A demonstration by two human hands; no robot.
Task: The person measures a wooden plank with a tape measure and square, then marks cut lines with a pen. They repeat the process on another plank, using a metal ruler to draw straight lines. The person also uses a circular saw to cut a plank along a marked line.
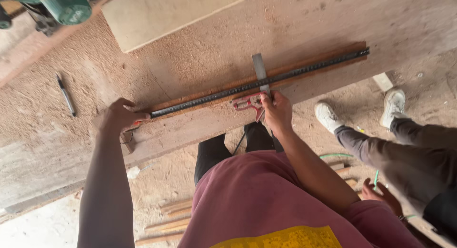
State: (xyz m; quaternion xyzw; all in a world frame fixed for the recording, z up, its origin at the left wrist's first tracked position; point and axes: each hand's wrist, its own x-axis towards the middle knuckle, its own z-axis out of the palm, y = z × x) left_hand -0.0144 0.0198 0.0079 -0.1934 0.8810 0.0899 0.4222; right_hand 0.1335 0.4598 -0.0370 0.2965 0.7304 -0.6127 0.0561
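Combination square (254,101) gripped by right hand (277,111); left hand (119,117) presses plank (200,122).

- The right hand (277,112) grips the red head of a combination square (251,103), whose steel blade crosses a long dark ribbed metal bar (259,82).
- The bar lies on a narrow wooden strip (304,67) atop a sawdust-covered bench (200,57).
- The left hand (121,117) presses down at the bar's near end.
- A pen (65,94) lies beyond the left hand.
- Right of the right hand, another person's legs and white shoes (359,112) stand on the floor.
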